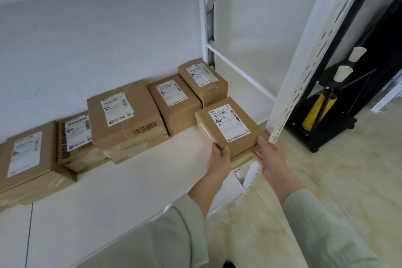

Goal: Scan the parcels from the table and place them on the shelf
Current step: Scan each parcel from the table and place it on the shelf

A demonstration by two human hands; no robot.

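Small parcel (228, 125): seated flat on the white shelf (134, 180), at the front right corner, label face up. Positioned just in front of the rearmost right box (203, 79) and close against the white slotted upright (304, 67).

Left hand (219, 159): placed against the near left corner of the small parcel, fingers straight and in contact with the cardboard side, thumb lying along the front edge. Grip apart, not curled round the box.

Right hand (269, 159): placed at the near right corner of the small parcel, fingers extended and spread, tips touching the box edge beside the upright. Grip apart, nothing clamped.

Both sleeves (174, 235) pale green, forearms reaching in from the lower frame.

Further parcels lined along the back of the shelf, left of the small parcel: medium box (174, 102), large taped box (126, 117) resting on flattened cardboard, box with black lettering on its side (76, 137), flat box at far left (26, 156). All labels face up.

Right of the upright, on the tiled floor (348, 169): black rack (326, 119) carrying a yellow roll (318, 111) and two white paper cups (342, 73).
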